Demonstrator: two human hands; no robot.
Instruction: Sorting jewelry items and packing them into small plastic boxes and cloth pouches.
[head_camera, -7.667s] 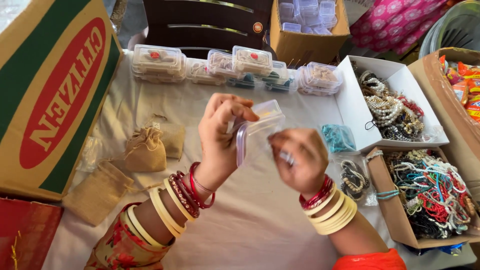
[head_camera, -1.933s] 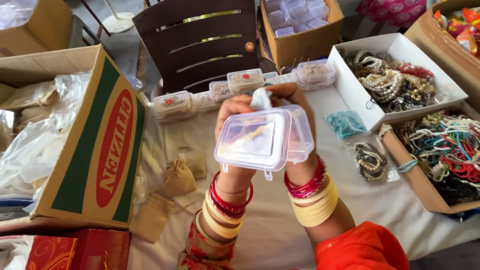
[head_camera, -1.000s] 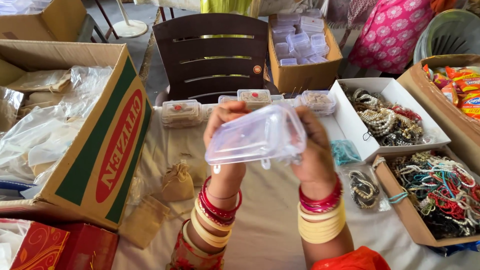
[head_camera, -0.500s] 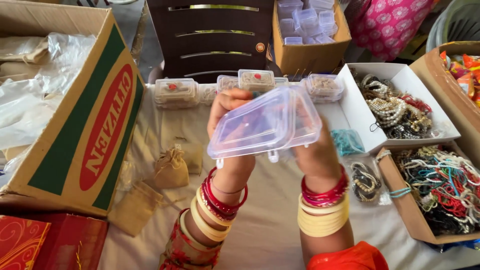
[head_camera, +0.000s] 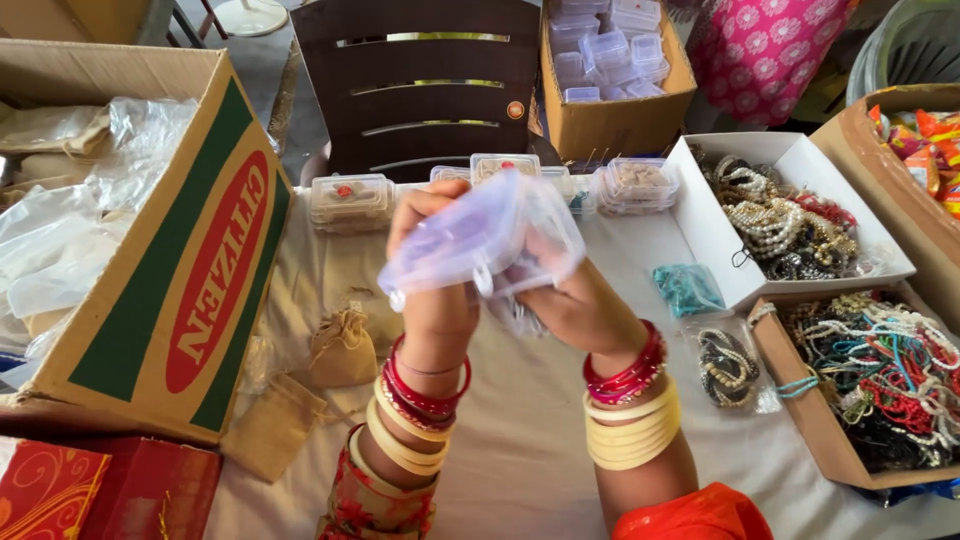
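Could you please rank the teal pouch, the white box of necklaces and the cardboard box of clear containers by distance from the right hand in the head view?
1. Teal pouch, just right of the right hand.
2. White box of necklaces, farther right.
3. Cardboard box of clear containers, at the back.

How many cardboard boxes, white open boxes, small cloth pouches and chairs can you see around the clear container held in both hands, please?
Cardboard boxes: 4 (large printed one, one with clear containers, one with beaded strings, one with snack packets)
White open boxes: 1
Small cloth pouches: 2
Chairs: 1
Total: 8
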